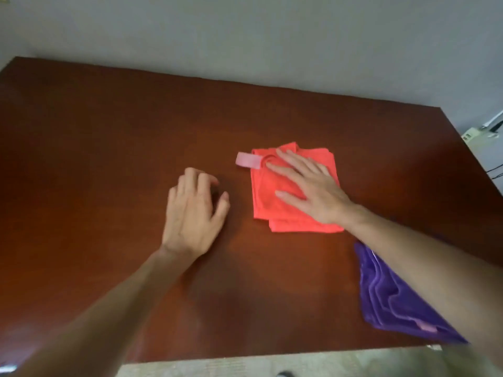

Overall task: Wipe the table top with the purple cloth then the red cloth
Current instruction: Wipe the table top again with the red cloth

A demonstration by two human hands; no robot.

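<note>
A folded red cloth [272, 205] with a pink hanging loop lies near the middle of the dark brown table top [109, 131]. My right hand [310, 186] rests flat on it, palm down, fingers spread. My left hand [193, 208] hovers or rests on the bare wood to the left of the red cloth, fingers curled loosely, holding nothing. A folded purple cloth [394, 297] lies at the near right corner of the table, partly hidden under my right forearm.
A grey wall runs behind the table's far edge. The table's near edge is at the bottom, with pale floor below. At the far right, beyond the table, stands a white surface with a power strip [469, 134] and cables.
</note>
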